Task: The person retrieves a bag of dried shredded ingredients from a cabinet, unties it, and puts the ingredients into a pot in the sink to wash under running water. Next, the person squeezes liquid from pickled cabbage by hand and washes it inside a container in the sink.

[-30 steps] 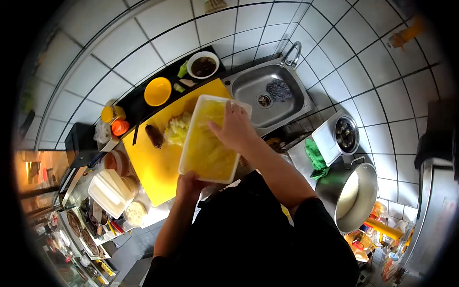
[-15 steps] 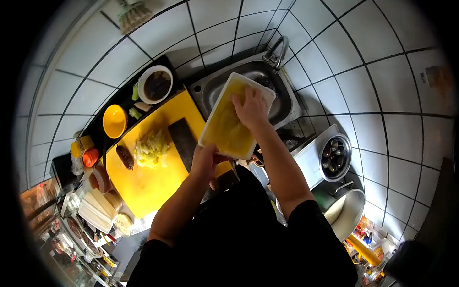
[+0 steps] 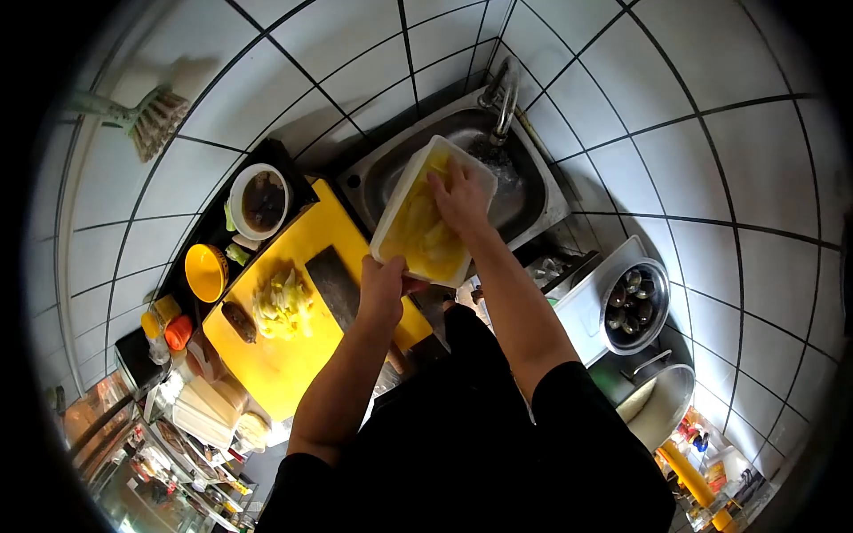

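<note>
My left hand [image 3: 384,282] grips the near left corner of a white rectangular plastic tub [image 3: 400,206], thumb over its rim. The tub hangs tilted over the near side of the steel sink [image 3: 378,173]. Inside it lie pale yellow pieces [image 3: 425,238], perhaps cabbage leaves, in what looks like liquid. My right hand [image 3: 462,197] reaches into the tub's far end, its fingers stretched over the contents, thumb apart; the fingertips are partly hidden. Left of the tub, a yellow cutting board [image 3: 267,382] carries chopped cabbage [image 3: 283,304], a dark sausage [image 3: 239,322] and a cleaver [image 3: 339,282].
A curved faucet [image 3: 506,102] stands at the sink's far corner. Behind the board are a white bowl of dark liquid [image 3: 265,200] and a yellow bowl [image 3: 206,273]. On the right sit a metal bowl of dark round eggs [image 3: 633,300] and a large pot [image 3: 659,404].
The view has shifted. The tub's near end has lifted and tipped further toward the sink, and its contents show as distinct pieces. Both hands keep their places on it.
</note>
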`<state>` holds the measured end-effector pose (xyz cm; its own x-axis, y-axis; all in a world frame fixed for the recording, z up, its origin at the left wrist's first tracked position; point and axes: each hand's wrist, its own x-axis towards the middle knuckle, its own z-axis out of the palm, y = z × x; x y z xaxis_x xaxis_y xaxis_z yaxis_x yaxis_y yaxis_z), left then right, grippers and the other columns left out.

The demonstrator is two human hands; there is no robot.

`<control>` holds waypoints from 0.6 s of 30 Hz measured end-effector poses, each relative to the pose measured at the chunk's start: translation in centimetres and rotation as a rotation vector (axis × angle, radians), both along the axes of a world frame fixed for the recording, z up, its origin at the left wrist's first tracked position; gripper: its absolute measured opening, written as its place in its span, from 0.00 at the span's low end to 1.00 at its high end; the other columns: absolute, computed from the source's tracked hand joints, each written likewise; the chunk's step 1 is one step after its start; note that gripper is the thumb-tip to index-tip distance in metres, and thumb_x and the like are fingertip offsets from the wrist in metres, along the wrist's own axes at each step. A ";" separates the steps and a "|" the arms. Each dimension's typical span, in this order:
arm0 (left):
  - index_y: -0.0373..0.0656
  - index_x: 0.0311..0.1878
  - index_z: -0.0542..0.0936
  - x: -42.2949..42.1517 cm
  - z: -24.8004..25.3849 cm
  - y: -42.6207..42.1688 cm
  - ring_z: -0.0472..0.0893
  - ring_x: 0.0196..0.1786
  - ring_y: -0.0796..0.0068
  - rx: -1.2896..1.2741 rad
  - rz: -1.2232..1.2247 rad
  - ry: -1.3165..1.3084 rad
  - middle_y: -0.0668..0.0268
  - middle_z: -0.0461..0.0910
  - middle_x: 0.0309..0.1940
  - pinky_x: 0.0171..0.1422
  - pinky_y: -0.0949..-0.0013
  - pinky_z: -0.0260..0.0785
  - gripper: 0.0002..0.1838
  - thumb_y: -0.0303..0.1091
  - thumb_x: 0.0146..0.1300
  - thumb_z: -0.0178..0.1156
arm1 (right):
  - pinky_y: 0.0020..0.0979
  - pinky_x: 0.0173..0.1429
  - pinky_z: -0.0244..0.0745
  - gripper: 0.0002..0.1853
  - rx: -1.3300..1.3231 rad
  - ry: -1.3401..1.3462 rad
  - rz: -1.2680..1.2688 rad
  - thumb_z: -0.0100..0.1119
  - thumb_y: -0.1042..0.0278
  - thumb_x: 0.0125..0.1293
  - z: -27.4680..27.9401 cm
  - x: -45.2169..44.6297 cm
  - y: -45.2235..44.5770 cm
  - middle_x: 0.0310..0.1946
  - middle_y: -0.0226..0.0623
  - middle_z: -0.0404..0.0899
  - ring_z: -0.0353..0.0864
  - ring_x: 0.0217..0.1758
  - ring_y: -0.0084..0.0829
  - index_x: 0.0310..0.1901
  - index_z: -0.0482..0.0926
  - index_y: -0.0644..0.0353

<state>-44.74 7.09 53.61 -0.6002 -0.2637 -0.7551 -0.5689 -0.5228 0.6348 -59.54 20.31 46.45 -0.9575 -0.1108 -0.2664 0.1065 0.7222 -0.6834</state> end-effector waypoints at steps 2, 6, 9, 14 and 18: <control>0.25 0.62 0.59 -1.0 1.0 0.3 0.88 0.42 0.49 -0.035 -0.004 -0.055 0.41 0.76 0.51 0.40 0.58 0.88 0.25 0.22 0.64 0.55 | 0.48 0.75 0.64 0.39 -0.071 0.035 -0.015 0.51 0.36 0.73 -1.0 -0.1 0.0 0.69 0.63 0.66 0.70 0.70 0.61 0.76 0.65 0.55; 0.25 0.59 0.63 -2.1 1.5 0.3 0.88 0.40 0.52 -0.080 -0.089 -0.036 0.43 0.79 0.47 0.41 0.60 0.88 0.21 0.25 0.66 0.54 | 0.48 0.75 0.65 0.39 -0.133 -0.022 -0.054 0.52 0.37 0.73 -1.7 -0.2 0.0 0.68 0.61 0.67 0.70 0.70 0.59 0.76 0.65 0.57; 0.26 0.59 0.60 -2.8 1.6 0.6 0.88 0.40 0.51 -0.204 -0.087 -0.087 0.42 0.76 0.50 0.39 0.60 0.88 0.23 0.24 0.66 0.55 | 0.47 0.75 0.65 0.39 -0.193 -0.025 -0.084 0.52 0.37 0.73 -2.6 -0.1 0.1 0.68 0.61 0.67 0.69 0.71 0.58 0.76 0.65 0.58; 0.25 0.62 0.58 -3.8 0.0 0.3 0.88 0.40 0.51 -0.312 -0.148 -0.071 0.40 0.75 0.51 0.35 0.59 0.87 0.26 0.23 0.63 0.56 | 0.45 0.75 0.64 0.42 -0.248 -0.020 -0.127 0.51 0.36 0.73 -5.4 0.2 -0.1 0.70 0.61 0.66 0.68 0.72 0.58 0.76 0.63 0.60; 0.26 0.63 0.58 -4.8 -1.3 -0.1 0.88 0.41 0.51 -0.375 -0.239 -0.018 0.40 0.75 0.51 0.33 0.60 0.87 0.29 0.23 0.61 0.57 | 0.46 0.76 0.62 0.41 -0.307 -0.067 -0.189 0.50 0.37 0.75 -6.5 0.4 -0.3 0.70 0.64 0.64 0.67 0.72 0.59 0.76 0.63 0.63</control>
<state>-49.50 7.00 52.31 -0.6657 -0.3767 -0.6442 -0.6583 -0.1102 0.7446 -59.11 19.97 39.91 -0.9503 -0.0179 -0.3110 0.2705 0.4475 -0.8524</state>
